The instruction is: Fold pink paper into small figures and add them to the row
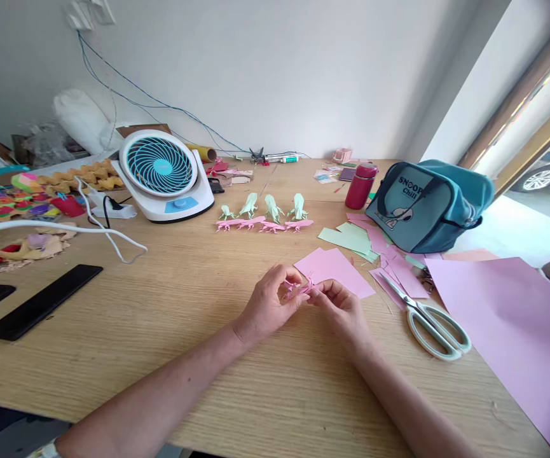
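A small pink folded-paper figure (pixel 309 285) with thin legs is pinched between my two hands above the table. My left hand (pixel 275 298) curls round its left side, thumb and forefinger closed on it. On its right side, my right hand (pixel 340 310) grips it with the fingertips; parts of the figure are hidden by the fingers. Just behind the hands lie pink paper squares (pixel 344 270). Farther back stands a row of pink paper insects (pixel 273 226), and behind it several pale green ones (pixel 273 208).
Scissors (pixel 430 321) lie to the right, beside paper scraps (pixel 401 267) and a large pink sheet (pixel 517 318). A teal bag (pixel 427 203) and red bottle (pixel 361 186) stand behind them. On the left are a fan (pixel 163 175), a white cable (pixel 55 226) and a black flat bar (pixel 43 302).
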A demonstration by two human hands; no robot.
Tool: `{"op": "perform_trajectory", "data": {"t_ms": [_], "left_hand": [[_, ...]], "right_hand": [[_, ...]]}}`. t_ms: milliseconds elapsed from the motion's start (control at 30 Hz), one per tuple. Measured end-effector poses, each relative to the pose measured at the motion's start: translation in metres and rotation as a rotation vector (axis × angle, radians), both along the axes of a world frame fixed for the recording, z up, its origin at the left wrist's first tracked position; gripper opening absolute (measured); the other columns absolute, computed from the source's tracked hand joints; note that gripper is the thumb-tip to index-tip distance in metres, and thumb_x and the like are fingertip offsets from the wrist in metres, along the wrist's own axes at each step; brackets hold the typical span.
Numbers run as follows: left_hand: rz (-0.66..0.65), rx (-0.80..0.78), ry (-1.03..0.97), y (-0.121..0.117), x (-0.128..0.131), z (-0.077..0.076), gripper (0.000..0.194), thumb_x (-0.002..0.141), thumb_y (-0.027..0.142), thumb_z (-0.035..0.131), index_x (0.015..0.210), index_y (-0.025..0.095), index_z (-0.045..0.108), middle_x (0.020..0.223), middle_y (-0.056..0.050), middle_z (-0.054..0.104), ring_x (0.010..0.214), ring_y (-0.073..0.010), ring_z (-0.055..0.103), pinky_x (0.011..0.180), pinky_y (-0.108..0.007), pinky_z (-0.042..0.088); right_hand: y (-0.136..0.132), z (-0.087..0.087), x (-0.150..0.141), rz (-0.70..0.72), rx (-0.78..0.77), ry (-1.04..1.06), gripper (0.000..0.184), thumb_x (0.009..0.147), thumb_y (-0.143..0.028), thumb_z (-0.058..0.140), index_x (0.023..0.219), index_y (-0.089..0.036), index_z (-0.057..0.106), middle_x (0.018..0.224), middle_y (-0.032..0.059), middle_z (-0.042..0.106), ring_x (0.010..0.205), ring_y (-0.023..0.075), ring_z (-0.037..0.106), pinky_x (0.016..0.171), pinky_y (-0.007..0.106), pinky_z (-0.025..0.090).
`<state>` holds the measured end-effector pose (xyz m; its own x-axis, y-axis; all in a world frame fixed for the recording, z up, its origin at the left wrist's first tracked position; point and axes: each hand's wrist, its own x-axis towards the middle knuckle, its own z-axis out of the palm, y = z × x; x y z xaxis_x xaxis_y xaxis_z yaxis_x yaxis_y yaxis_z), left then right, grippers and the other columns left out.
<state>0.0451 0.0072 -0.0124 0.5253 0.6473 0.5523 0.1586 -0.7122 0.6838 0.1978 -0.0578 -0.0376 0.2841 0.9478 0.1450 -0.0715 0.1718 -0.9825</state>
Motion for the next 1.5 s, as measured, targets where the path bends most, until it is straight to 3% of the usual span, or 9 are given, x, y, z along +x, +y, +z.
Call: {"op": "perform_trajectory", "data": {"t_ms": [167,400,633,800,1100,1500], "left_hand": [[0.017,0.006,-0.013,-0.001,0.001,0.0,0.006,0.089,0.02,0.063,0.087,0.019,0.057,0.083,0.001,0.064,0.078,-0.011,0.061,0.075,-0.022,0.048],[-0.058,0.011,0.023,0.001,-0.002,0.003,0.006,0.091,0.019,0.06,0.085,0.019,0.062,0.085,-0.001,0.068,0.082,-0.0128,0.063,0.079,-0.024,0.048],[-0.103,0.09,0.063,0.003,-0.003,-0.001,0.007,0.091,0.014,0.057,0.088,0.017,0.063,0.08,-0.001,0.066,0.075,-0.0123,0.061,0.077,-0.025,0.048],[-0.09,0.089,0.058,0.003,-0.003,-0.001,0.007,0.091,0.015,0.057,0.089,0.017,0.064,0.08,-0.002,0.065,0.076,-0.0128,0.062,0.072,-0.024,0.048],[-0.062,0.036,0.061,0.003,-0.002,-0.004,0.008,0.091,0.014,0.057,0.089,0.018,0.064,0.082,-0.001,0.066,0.077,-0.0121,0.063,0.081,-0.025,0.05],[-0.005,0.014,0.034,0.001,0.0,-0.002,0.007,0.088,0.015,0.061,0.085,0.019,0.065,0.081,-0.001,0.068,0.083,-0.0148,0.066,0.075,-0.022,0.049]], "right_hand": [[-0.003,0.0,-0.002,-0.001,0.003,-0.063,0.03,0.08,-0.05,0.069,0.078,-0.02,0.064,0.075,0.0032,0.066,0.07,0.0166,0.059,0.067,0.029,0.048],[-0.008,0.004,-0.006,-0.152,0.258,-0.456,0.003,0.09,-0.025,0.06,0.092,-0.022,0.06,0.085,0.0016,0.061,0.075,0.015,0.055,0.07,0.03,0.045],[-0.007,0.007,0.001,-0.174,0.331,-0.604,0.011,0.09,-0.013,0.057,0.093,-0.023,0.062,0.084,0.0011,0.062,0.075,0.0155,0.054,0.065,0.029,0.043],[-0.008,0.01,0.001,-0.171,0.362,-0.645,0.009,0.09,-0.014,0.059,0.091,-0.023,0.062,0.081,0.001,0.062,0.072,0.0153,0.055,0.065,0.029,0.044],[-0.01,0.011,0.003,-0.171,0.333,-0.688,0.014,0.089,-0.013,0.06,0.091,-0.024,0.068,0.087,0.0025,0.066,0.074,0.0159,0.059,0.067,0.029,0.049],[-0.014,0.012,0.006,-0.182,0.326,-0.797,0.012,0.091,-0.017,0.06,0.092,-0.024,0.069,0.085,0.003,0.066,0.074,0.0159,0.062,0.067,0.028,0.05]]}}
